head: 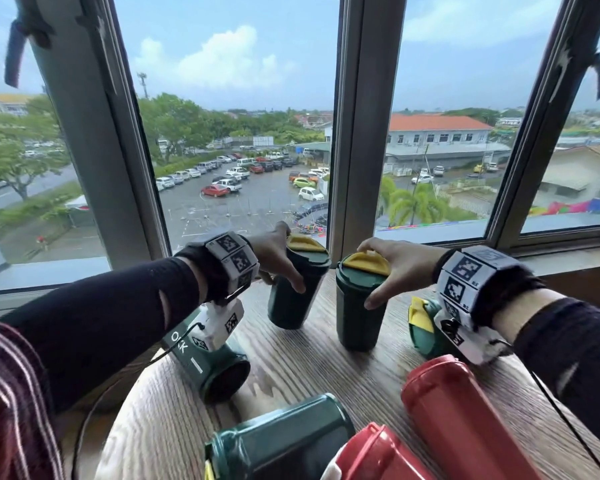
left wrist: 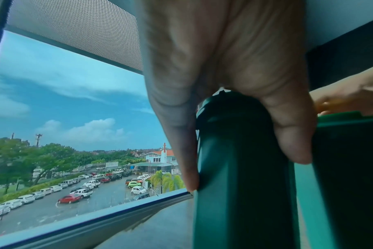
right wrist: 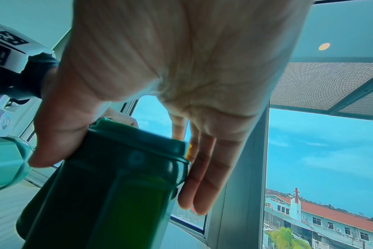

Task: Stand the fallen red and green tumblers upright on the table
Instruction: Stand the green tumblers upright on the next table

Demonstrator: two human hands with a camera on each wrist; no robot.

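My left hand [head: 281,261] grips a dark green tumbler [head: 291,296] with a yellow lid just under its rim; the tumbler leans with its top to the right. In the left wrist view my fingers [left wrist: 292,134] wrap its body [left wrist: 241,176]. My right hand [head: 378,275] holds a second green tumbler [head: 357,313] by the lid, standing close to upright on the wooden table [head: 312,362]. Its fingers [right wrist: 198,185] and thumb clasp the rim [right wrist: 128,151]. Fallen on their sides are two red tumblers [head: 465,417] [head: 371,455] and green ones [head: 215,365] [head: 281,441] [head: 425,327].
The round table stands against a window sill [head: 551,258] with grey window frames [head: 357,133] right behind the two held tumblers. A thin black cable [head: 84,417] hangs off the table's left edge. The fallen tumblers crowd the near half of the table.
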